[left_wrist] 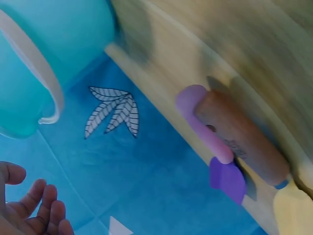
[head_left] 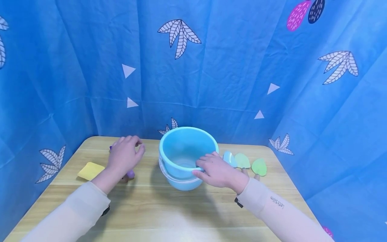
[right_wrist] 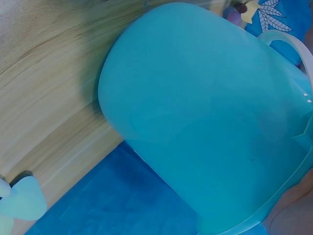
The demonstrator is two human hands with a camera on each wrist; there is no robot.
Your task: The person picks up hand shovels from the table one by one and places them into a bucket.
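A: so where's the blue bucket [head_left: 184, 156] from each hand?

B: roughly 3 o'clock from the left hand [head_left: 125, 154], which is loose and holding nothing. Right hand [head_left: 217, 169] is the nearer one, it's gripping the bucket at about 4 o'clock.

A: long axis?

B: pretty much upright, mouth up, around mid tabletop [head_left: 169, 215] side to side.

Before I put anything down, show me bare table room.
Widest bare patch: the near table, between the sleeves, in front of the bucket. A narrower gap lies between bucket and left hand. Crowded: left, yellow tool and purple tool; right of the bucket, blue tool and green tools.
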